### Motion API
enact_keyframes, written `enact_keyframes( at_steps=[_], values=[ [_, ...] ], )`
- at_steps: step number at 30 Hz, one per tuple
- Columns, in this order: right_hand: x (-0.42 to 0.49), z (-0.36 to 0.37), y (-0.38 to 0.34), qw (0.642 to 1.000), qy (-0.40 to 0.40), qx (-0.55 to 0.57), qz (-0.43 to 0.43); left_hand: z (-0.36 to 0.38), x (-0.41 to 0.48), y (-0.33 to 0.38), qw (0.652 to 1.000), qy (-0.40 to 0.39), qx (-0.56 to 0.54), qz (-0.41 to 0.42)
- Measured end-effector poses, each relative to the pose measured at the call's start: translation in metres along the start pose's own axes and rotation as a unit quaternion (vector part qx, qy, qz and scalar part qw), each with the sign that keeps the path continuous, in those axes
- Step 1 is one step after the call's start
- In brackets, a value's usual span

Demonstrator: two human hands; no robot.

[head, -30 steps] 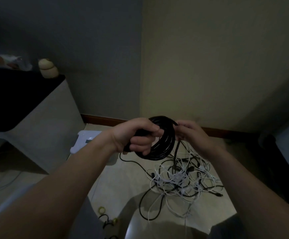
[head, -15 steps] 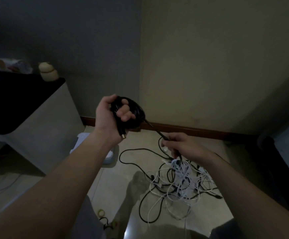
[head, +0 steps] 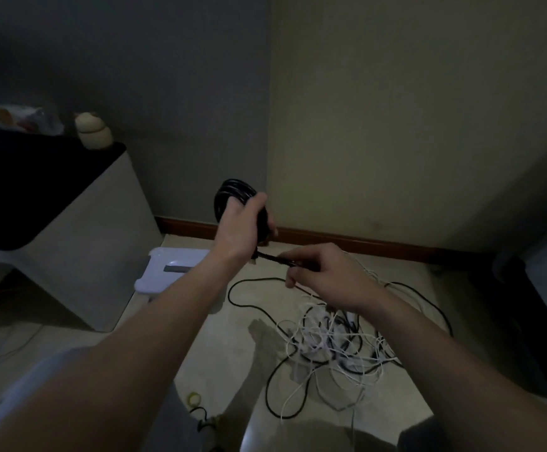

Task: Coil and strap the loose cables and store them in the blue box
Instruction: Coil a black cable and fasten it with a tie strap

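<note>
Mid-coil: left hand (head: 237,230) grips the black coil (head: 233,190), right hand (head: 317,272) pinches its tail (head: 272,257). Next is probably 1 more wrap, then tying it off. Other cables (head: 330,340) lie tangled near right, box (head: 167,272) to the left.

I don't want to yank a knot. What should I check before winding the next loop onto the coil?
1. Left hand grips black coil: ok.
2. Right hand pinches the strand leading off the coil: ok.
3. Strand free of the tangle on the floor: cannot tell; black lines run into it.
4. Strap ready: cannot tell; a small ring lies on the floor.
5. Blue box open: cannot tell; only a pale container shows.
</note>
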State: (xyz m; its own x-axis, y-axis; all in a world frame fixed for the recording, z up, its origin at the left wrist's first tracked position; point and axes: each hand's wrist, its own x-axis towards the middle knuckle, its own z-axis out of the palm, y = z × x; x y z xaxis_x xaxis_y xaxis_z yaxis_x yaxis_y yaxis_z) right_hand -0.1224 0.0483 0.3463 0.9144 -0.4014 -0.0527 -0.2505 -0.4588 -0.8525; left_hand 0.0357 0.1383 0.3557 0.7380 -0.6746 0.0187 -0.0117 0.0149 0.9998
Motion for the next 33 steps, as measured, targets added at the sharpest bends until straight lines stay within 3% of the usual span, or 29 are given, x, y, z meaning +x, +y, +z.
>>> enact_keyframes(
  at_steps=[5,12,15,17,19,25,28,33],
  values=[
    [-0.004,-0.007,-0.009,0.990,0.051,0.126,-0.019,0.006,0.001,-0.022,0.970,-0.039,0.239,0.032],
    [-0.003,-0.019,-0.006,0.994,0.091,0.053,0.008,0.004,-0.004,-0.025,0.895,-0.154,0.417,0.034],
    [-0.003,-0.026,-0.001,0.984,0.158,-0.077,0.024,0.003,-0.008,-0.022,0.891,-0.217,0.398,0.027],
    [-0.004,-0.029,0.001,0.960,0.199,-0.192,0.038,0.002,-0.011,-0.019,0.893,-0.288,0.345,-0.013],
    [-0.004,-0.030,0.004,0.948,0.224,-0.223,0.033,0.001,-0.012,-0.016,0.895,-0.334,0.288,-0.066],
    [0.001,-0.026,0.015,0.984,0.166,0.020,-0.054,0.001,-0.021,-0.001,0.889,-0.419,0.144,-0.113],
    [0.005,-0.019,0.013,0.976,0.147,0.136,-0.082,0.000,-0.029,0.008,0.882,-0.447,0.058,-0.139],
    [0.014,0.006,0.007,0.955,0.164,0.242,-0.052,-0.002,-0.038,0.018,0.873,-0.440,-0.042,-0.209]
  ],
)
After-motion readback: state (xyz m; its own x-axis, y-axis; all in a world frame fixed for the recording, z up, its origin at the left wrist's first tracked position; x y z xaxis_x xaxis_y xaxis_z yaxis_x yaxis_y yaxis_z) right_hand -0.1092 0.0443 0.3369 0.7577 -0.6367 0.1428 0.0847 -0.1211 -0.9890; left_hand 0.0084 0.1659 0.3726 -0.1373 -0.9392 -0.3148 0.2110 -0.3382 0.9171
